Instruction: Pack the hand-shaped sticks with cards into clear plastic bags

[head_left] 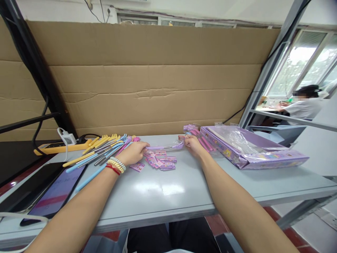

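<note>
A purple back scratcher with a metal rod lies level between my hands, apparently with clear plastic about its right end. My left hand, with bracelets at the wrist, is closed on its left end. The fingers of my right hand pinch at its clawed right end; fingertips are partly hidden. Just below the back scratcher, small pink printed cards lie loosely on the table. Left of my left hand is a pile of yellow, blue and pink back scratchers. Pink back scratchers in clear bags lie beside my right hand.
A purple box with clear plastic bags in it stands on the grey table at right. Two dark-screened devices and a white charger are at left. Cardboard stands behind. A person sits at far right.
</note>
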{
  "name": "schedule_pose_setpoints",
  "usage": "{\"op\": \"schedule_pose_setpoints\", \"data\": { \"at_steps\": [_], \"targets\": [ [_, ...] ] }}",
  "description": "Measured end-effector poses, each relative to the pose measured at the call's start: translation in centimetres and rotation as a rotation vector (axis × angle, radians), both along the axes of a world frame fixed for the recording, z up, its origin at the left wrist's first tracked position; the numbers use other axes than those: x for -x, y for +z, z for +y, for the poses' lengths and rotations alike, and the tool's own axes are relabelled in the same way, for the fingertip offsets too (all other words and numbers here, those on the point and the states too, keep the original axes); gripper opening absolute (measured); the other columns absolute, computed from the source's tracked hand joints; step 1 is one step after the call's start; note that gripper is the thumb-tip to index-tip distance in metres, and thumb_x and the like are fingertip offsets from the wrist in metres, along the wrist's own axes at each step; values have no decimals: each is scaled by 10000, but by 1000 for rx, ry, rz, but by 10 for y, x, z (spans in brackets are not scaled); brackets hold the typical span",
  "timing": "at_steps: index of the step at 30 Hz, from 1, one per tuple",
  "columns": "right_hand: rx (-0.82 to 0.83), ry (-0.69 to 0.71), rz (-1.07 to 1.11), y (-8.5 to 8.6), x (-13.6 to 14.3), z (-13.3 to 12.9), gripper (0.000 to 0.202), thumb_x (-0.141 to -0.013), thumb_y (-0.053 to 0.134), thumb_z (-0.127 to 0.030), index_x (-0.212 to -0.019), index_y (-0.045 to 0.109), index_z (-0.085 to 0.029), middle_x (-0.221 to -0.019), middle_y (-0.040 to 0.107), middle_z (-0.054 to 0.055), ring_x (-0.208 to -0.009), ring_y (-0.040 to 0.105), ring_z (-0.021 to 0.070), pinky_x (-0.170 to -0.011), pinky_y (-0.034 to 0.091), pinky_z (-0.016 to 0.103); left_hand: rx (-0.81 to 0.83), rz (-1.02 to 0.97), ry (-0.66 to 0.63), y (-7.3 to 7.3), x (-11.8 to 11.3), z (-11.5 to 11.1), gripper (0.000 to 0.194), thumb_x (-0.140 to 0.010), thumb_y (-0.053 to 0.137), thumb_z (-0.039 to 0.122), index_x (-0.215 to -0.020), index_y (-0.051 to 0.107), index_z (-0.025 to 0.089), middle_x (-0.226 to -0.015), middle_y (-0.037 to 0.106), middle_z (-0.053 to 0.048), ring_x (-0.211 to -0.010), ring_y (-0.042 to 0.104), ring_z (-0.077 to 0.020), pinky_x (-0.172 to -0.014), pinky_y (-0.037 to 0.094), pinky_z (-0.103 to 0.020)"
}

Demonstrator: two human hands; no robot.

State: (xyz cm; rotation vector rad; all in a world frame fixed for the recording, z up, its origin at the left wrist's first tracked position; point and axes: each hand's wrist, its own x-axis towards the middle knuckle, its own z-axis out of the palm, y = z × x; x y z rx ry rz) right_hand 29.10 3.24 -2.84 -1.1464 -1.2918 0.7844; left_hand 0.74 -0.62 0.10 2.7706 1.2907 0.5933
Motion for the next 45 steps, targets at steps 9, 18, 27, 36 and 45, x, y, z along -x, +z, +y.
{"op": "schedule_pose_setpoints", "data": {
  "at_steps": [9,18,27,36,45],
  "targets": [
    [153,176,386,6,3,-5,139,-385,442,-100,-459,349,-173,-641,581,23,-580,505,116,-473,340,209,-12,-6,-4,-1,0,1,337,-813,378,130,-1039,626,153,-1000,682,-79,-935,608,-191,-836,450,-289],
    [168,188,382,7,0,-5,169,-408,510,-99,-483,388,-187,-510,488,-37,-503,470,104,-475,425,251,1,-43,19,2,2,0,315,-817,368,146,-995,627,152,-969,686,-75,-906,616,-192,-815,458,-299],
    [127,201,331,6,-2,-3,172,-429,490,-98,-506,372,-196,-484,460,-45,-469,450,94,-458,424,244,5,-49,25,4,2,0,316,-809,380,147,-998,632,157,-960,690,-64,-891,618,-185,-801,456,-290],
    [144,150,317,6,-3,-3,216,-446,550,-79,-593,442,-193,-590,558,-21,-562,544,127,-560,517,292,-8,-36,27,2,4,2,310,-821,385,165,-1007,633,160,-980,689,-72,-904,619,-188,-800,457,-288],
    [156,31,193,6,-13,3,309,-526,564,-94,-824,558,-174,-685,626,17,-554,587,151,-550,547,319,-50,-38,39,1,6,5,297,-831,382,169,-995,630,158,-939,687,-73,-881,619,-186,-794,458,-291]
  ]
}}
